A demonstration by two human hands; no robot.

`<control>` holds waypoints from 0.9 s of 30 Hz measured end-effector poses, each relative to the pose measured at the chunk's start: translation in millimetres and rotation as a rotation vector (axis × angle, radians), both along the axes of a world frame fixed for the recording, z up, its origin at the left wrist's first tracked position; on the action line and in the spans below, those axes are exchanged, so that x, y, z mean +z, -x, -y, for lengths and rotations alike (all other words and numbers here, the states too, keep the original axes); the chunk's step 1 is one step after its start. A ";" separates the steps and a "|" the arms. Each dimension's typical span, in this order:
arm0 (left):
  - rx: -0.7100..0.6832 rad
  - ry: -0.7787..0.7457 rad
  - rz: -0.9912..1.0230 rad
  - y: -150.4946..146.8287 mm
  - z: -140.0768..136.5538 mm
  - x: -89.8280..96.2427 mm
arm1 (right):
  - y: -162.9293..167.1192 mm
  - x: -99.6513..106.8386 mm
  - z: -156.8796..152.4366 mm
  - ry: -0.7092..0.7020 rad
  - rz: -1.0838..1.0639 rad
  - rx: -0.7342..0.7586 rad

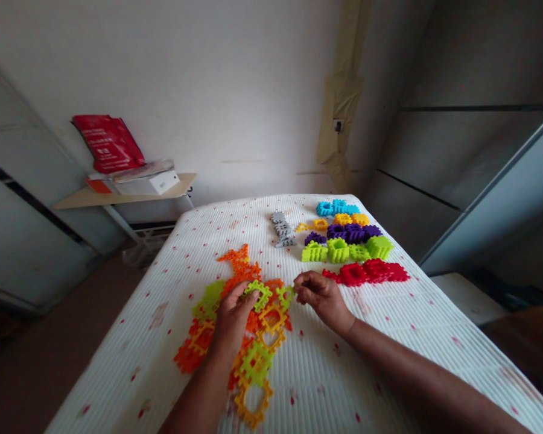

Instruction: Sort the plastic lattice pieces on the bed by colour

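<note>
My left hand [233,307] is closed on a lime-green notched plastic building piece [263,295], held over a loose pile of similar pieces. The fingers of my right hand [319,295] are pinched together just right of the pile. Another lime-green piece [284,296] is beside those fingertips; I cannot tell whether they grip it. The pile under my hands mixes orange pieces [241,260], lime-green pieces [209,301] and yellow frame-shaped pieces [253,405]. My left hand and forearm hide part of it.
Sorted by colour at the table's right are red pieces [366,273], lime-green pieces [338,251], purple pieces [353,232], yellow pieces [342,219] and blue pieces [338,207]. Grey pieces [281,228] lie left of them. A side table [181,185] bears a red bag [108,144].
</note>
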State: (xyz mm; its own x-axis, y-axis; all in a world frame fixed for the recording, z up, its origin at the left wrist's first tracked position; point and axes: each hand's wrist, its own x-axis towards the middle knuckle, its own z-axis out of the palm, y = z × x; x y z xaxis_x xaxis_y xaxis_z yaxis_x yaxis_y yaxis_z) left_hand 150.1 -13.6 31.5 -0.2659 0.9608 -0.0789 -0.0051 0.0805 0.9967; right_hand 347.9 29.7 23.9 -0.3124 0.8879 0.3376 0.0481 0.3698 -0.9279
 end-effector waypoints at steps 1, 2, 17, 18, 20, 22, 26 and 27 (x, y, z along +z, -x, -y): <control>0.025 -0.020 -0.001 2.4 -0.2 1.3 | -2.1 0.7 -0.7 -0.062 0.037 -0.045; 0.033 -0.041 -0.008 4.5 -0.2 2.8 | -4.5 2.1 -0.8 -0.161 0.106 -0.088; 0.082 -0.094 -0.328 10.0 2.0 12.0 | 2.3 -7.6 14.2 -0.857 0.923 0.082; 0.086 -0.095 -0.325 9.6 2.1 12.3 | 2.7 -6.7 14.0 -0.872 0.950 0.095; 0.092 -0.101 -0.326 9.0 2.1 12.3 | 3.6 -4.8 13.5 -0.883 0.988 0.111; 0.093 -0.109 -0.330 9.1 1.9 11.4 | 4.4 -3.7 12.9 -0.858 1.005 0.112; 0.088 -0.100 -0.337 10.1 0.9 8.7 | 6.0 -4.1 10.9 -0.767 1.019 0.110; 0.086 -0.100 -0.340 10.2 0.7 8.2 | 6.6 -4.5 10.5 -0.753 1.021 0.109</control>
